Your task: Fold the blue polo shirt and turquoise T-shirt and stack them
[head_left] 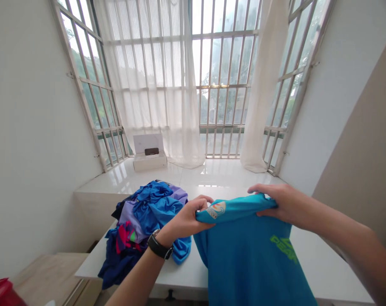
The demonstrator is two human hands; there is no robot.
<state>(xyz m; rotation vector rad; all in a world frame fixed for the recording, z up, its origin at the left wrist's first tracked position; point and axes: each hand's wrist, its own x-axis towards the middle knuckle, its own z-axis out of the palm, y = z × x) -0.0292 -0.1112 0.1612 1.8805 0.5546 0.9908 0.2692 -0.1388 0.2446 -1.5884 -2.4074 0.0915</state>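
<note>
A bright blue shirt [247,259] hangs from both hands over the front edge of the white table, its lower part running out of view. My left hand [189,216], with a dark watch on the wrist, pinches one upper corner beside a small printed logo. At the other upper corner, my right hand [276,202] grips the cloth between thumb and fingers. The top edge is folded over and stretched between the hands. Green lettering shows on the right side of the shirt. Left of it lies a heap of clothes [154,208] in blue, lilac, navy and pink.
The white table [186,274] adjoins a glossy window sill [193,174]. An open white box [150,161] with a dark object [151,151] stands on the sill. Sheer curtains [154,85] hang before the barred windows. A red container [4,293] sits at the lower left.
</note>
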